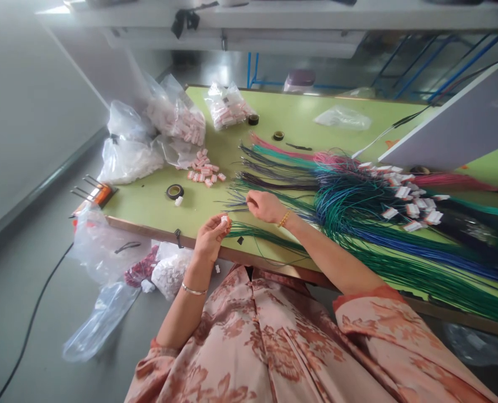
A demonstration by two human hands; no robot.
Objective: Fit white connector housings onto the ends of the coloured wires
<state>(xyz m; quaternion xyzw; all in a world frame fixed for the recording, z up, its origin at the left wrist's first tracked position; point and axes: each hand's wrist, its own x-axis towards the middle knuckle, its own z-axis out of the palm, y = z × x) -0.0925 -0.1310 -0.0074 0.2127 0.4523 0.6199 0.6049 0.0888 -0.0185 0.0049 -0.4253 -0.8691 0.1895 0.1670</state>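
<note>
Near the table's front edge, my left hand (210,238) is closed on a small white and orange connector housing (224,219), pinched between thumb and fingers. My right hand (266,206) hovers over the ends of a bundle of blue and dark wires (237,200), its fingers curled together; what they hold, if anything, is hidden. Green wires (269,234) run along the table beneath my right forearm, their ends close to my left hand. Beyond them lie black wires (274,182) and pink wires (269,144).
Loose connector housings (205,168) lie in a pile at left, by plastic bags (182,120) of more. A black tape roll (174,192) sits nearer. Wired white connectors (412,210) are heaped at right. A slanted panel (463,120) stands behind them. An orange pronged stand (100,196) is at the left corner.
</note>
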